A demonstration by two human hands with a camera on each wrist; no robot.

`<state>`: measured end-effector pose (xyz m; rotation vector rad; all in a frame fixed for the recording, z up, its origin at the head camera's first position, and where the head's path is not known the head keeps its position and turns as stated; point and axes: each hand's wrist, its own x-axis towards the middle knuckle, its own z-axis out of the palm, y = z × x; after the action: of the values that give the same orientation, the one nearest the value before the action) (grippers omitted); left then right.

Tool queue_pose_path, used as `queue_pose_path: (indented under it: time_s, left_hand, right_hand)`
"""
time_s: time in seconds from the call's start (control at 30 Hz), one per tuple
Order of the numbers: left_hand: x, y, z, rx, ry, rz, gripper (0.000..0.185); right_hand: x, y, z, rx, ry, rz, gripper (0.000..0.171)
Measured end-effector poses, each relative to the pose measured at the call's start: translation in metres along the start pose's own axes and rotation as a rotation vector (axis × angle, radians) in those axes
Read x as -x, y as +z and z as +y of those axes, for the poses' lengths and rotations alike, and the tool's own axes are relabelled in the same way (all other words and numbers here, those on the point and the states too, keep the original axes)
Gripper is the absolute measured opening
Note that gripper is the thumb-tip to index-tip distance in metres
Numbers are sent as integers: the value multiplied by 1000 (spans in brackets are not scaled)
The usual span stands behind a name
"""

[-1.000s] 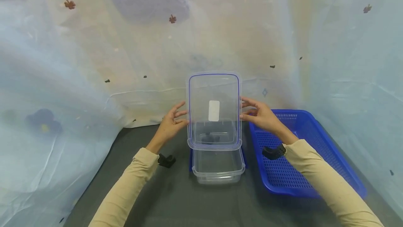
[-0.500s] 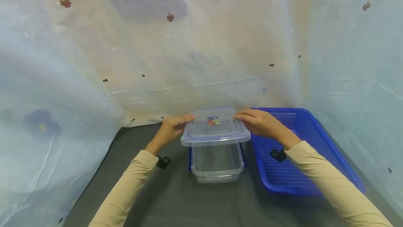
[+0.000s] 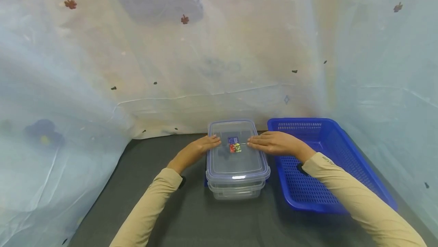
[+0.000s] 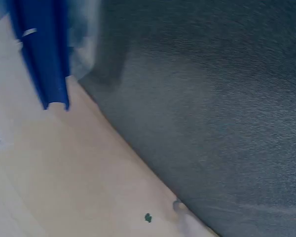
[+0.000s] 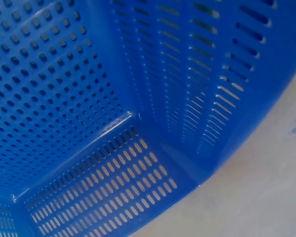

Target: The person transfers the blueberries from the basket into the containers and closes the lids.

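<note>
A clear plastic lid (image 3: pixel 236 165) with a bluish seal line and a small colourful label lies over a clear food container (image 3: pixel 236 193), whose front wall shows beneath it. My left hand (image 3: pixel 195 151) rests on the lid's left side with straight fingers. Opposite it, my right hand (image 3: pixel 278 143) lays straight fingers on the right side, close to the label. Neither hand's fingers appear in the wrist views. In the left wrist view a blue locking flap (image 4: pixel 47 54) hangs at the container's side.
Right of the container stands a blue perforated basket (image 3: pixel 304 192), under my right forearm; its slotted wall (image 5: pixel 103 182) fills much of the right wrist view. A dark grey tabletop (image 3: pixel 198 224) lies beneath everything. A patterned plastic sheet (image 3: pixel 219 68) rises behind and at both sides.
The lid, held upright a second ago, has tipped label side up and come down over the container. Both hands have moved from its edges onto its top, fingers straightened.
</note>
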<state>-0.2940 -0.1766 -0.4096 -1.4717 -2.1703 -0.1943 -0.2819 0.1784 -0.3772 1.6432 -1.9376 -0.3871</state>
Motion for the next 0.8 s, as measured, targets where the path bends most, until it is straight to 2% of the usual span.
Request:
queue_pose_path:
  time_s: [0.13, 0.33, 0.57, 0.8]
  left_hand:
    - [4, 4, 0, -31, -2, -30, 52]
    - [9, 9, 1, -16, -14, -79, 51]
    - [11, 13, 3, -26, 12, -103, 48]
    - [10, 17, 3, -31, -3, -136, 49]
  right_hand:
    - [-4, 5, 0, -2, -37, -31, 50]
    - [-10, 17, 0, 26, -105, -18, 49]
    - [-14, 19, 0, 7, -136, -4, 44]
    - [-14, 26, 0, 27, -146, -19, 40]
